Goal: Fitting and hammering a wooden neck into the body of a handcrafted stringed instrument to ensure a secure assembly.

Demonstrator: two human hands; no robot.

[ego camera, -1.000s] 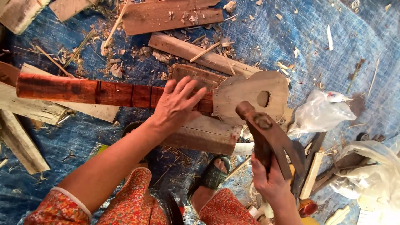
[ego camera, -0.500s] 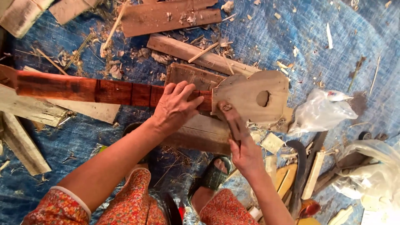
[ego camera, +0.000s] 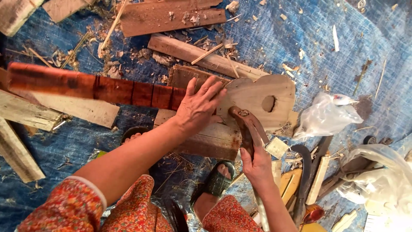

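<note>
Down on the blue tarp [ego camera: 343, 56], a person crouches over a half-made wooden instrument. Left hand [ego camera: 198, 107] lies flat, fingers spread, palm pressing where the reddish-brown neck [ego camera: 90, 86] meets the pale body piece [ego camera: 257, 99]; it grips nothing, only bears down. Neck runs out to the left, lifted over pale planks [ego camera: 30, 111]. Body piece has a round hole and rests on a weathered board [ego camera: 210, 139] just under the hand.

Right hand [ego camera: 257, 165] is closed around the handle of a dark wooden hand tool [ego camera: 245, 129], its upper end touching the lower edge of the body piece. Whether a blade is there, cannot tell.

A sandalled foot [ego camera: 216, 180] sits just below the board. Clear plastic bag [ego camera: 326, 116] lies to the right, near scattered offcuts, shavings and a curved dark blade [ego camera: 305, 172].
</note>
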